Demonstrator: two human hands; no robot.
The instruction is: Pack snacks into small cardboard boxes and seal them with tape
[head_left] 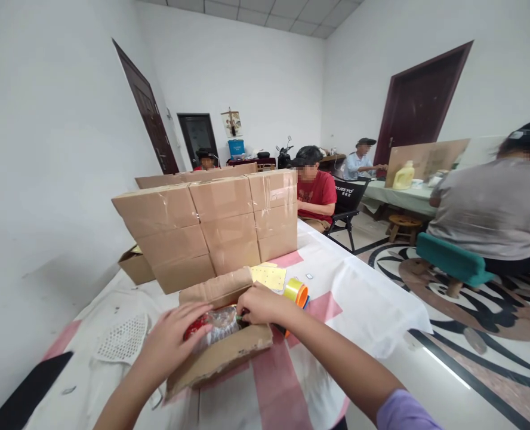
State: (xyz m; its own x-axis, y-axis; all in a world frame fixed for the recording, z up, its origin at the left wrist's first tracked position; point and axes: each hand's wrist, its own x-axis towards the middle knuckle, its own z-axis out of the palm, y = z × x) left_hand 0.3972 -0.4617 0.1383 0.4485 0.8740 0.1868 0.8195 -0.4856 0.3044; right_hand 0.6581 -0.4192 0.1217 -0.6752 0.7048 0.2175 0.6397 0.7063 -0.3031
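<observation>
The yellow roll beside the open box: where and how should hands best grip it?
Probably pinch the curved top of the yellow roll from above: its rounded side faces up, while the open box and right hand crowd its left.

Towards the far side of my worktop (367,292) I see a wall of cardboard boxes (229,221), with a yellow sheet (268,276) and a yellow roll (291,289) nearer me on the right. To my left lies a white piece full of holes (124,338). Farther right are a person in red (322,192), a yellow jug (403,176), a wooden stool (404,224) and a teal seat (453,260).
</observation>
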